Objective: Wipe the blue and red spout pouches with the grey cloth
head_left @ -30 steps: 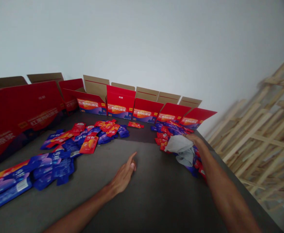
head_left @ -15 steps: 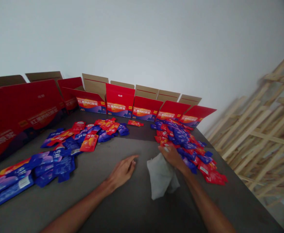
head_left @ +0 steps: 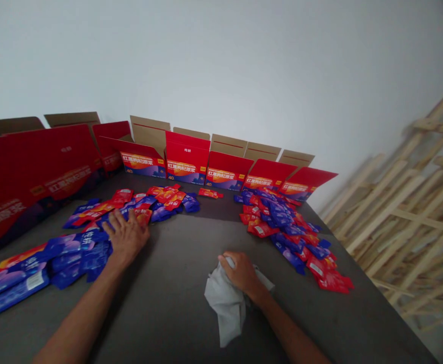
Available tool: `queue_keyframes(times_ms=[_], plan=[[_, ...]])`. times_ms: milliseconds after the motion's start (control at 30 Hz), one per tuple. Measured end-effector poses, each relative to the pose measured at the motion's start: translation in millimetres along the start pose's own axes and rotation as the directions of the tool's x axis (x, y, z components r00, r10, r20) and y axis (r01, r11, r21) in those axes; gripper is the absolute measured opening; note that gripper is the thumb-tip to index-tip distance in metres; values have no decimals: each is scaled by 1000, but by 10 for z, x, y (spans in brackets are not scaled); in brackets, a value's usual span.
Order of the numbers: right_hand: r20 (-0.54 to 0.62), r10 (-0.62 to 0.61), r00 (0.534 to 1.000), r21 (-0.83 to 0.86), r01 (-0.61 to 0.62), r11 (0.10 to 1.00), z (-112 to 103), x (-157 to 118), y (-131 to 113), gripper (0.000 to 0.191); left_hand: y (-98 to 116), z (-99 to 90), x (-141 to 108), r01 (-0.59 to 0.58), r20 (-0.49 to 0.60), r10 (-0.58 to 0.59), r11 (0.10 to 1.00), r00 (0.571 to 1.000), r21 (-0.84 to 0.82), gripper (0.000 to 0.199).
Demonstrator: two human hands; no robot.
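My right hand (head_left: 242, 273) grips a crumpled grey-white cloth (head_left: 225, 298), which hangs and spreads over the dark tabletop (head_left: 179, 313). At the left, my left hand (head_left: 126, 235) has its fingers spread over the near edge of a pile of red and blue sachets (head_left: 164, 199). One red sachet (head_left: 142, 216) is partly covered by these fingers; whether they press on it I cannot tell. Below that hand lie longer blue packets (head_left: 67, 255) in a row. To the right of the cloth is a second heap of red and blue sachets (head_left: 282, 212).
Open red cartons (head_left: 187, 164) with raised flaps line the back of the table against a white wall. Larger red cartons (head_left: 54, 162) stand along the left. One loose red sachet (head_left: 210, 193) lies near the back. Wooden frames (head_left: 414, 217) lean beyond the table's right edge.
My left hand has moved left and away from me, from the middle of the table to the left sachet pile. My right hand has drawn the cloth left and nearer, away from the right heap.
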State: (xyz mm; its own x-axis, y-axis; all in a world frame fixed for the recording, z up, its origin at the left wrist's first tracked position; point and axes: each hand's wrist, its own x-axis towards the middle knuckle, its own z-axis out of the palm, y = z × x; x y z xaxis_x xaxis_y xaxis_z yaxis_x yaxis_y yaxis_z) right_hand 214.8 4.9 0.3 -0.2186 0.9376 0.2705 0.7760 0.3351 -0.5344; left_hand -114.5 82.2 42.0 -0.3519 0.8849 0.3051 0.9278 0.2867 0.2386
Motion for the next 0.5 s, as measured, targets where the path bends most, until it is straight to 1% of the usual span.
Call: queue_keyframes(times_ms=[33,67,133,167,200,233,267,300,367,500], plan=[[1,-4,1000,-1,4,1000,-5,0,0,38,-85,-42,53,82,13,-82,997,997,12,73],[2,-10,1000,-1,10,1000,-10,1,0,38,-176,-85,109,162,58,-163,986,985,26,74],[3,-21,1000,-2,21,1000,-16,2,-3,37,-353,-159,219,286,170,-290,957,942,50,80],[3,-26,1000,-2,26,1000,-18,2,-4,36,-431,-185,265,321,251,-323,946,912,51,86],[4,-31,1000,1,31,1000,-21,1,-6,36,-494,-204,300,346,302,-348,936,888,60,89],[5,-35,999,4,35,999,-23,0,-8,35,-542,-215,323,355,337,-356,932,872,69,91],[4,-38,999,8,38,999,-25,-2,-9,34,-572,-222,333,351,354,-355,933,865,79,93],[2,-40,999,11,40,999,-26,-4,-10,34,-587,-225,332,337,355,-347,937,868,91,93],[0,-43,999,13,43,999,-27,-7,-8,34,-579,-229,307,285,352,-304,953,885,107,94],[6,-39,999,10,39,999,-19,-10,1,35,-505,-237,249,94,393,-143,985,909,141,90]])
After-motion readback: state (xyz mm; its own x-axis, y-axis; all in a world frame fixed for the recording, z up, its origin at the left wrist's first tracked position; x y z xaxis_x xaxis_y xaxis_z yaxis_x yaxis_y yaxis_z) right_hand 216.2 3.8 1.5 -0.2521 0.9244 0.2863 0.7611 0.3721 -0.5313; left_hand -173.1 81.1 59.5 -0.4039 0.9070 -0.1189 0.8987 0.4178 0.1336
